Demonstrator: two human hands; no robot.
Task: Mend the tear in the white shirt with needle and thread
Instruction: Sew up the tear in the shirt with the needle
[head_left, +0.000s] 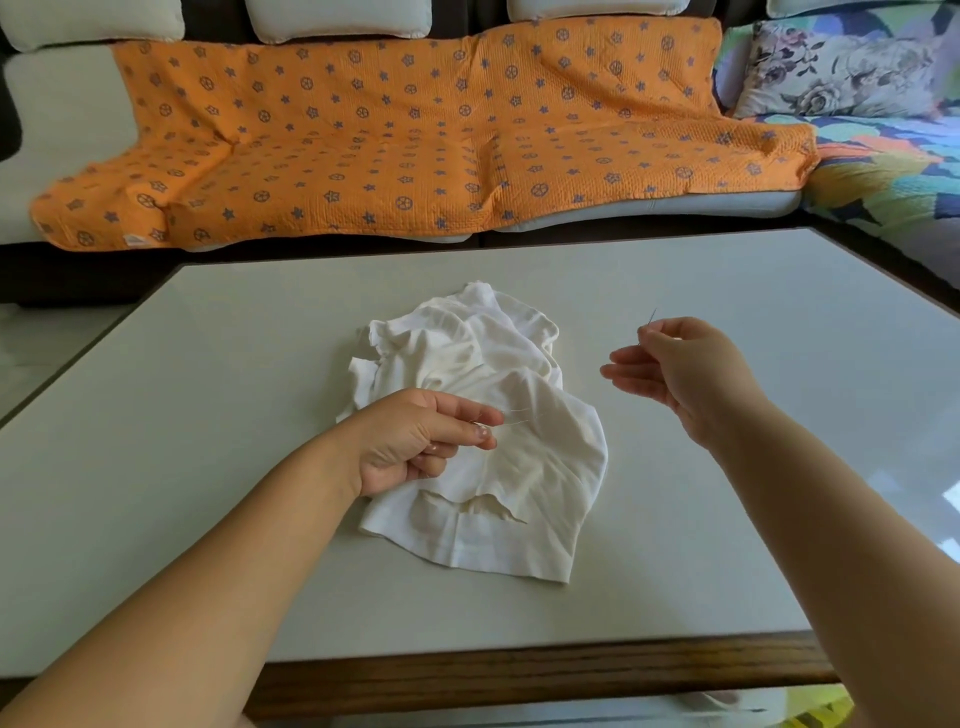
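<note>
Nearest the camera, two bare forearms are stretched over the wooden edge (519, 675) of a pale table (208, 415). The left hand (415, 441) is held just above the near left part of the white shirt (545, 467), its fingers curled, and a fine pale thread (519, 423) is pinched between thumb and forefinger; the thread can be followed only a short way to the right across the cloth before it is lost to sight. The right hand (680, 369) is raised to the right of the shirt and apart from it, with a thin needle (652, 317) pinched between thumb and forefinger, tip upward, and the other fingers loosely extended. The shirt is laid crumpled at the middle of the table, creased and folded over itself, with a frilled edge at the far side. A ragged tear (488, 506) is seen gaping near its nearer hem. Behind the table, an orange quilt (415, 130) printed with blue stars and ringed motifs is spread over a sofa (62, 104). A small label (134, 240) is sewn at its near left corner, too small to be read. A floral pillow (841, 73) is propped at the far right.
</note>
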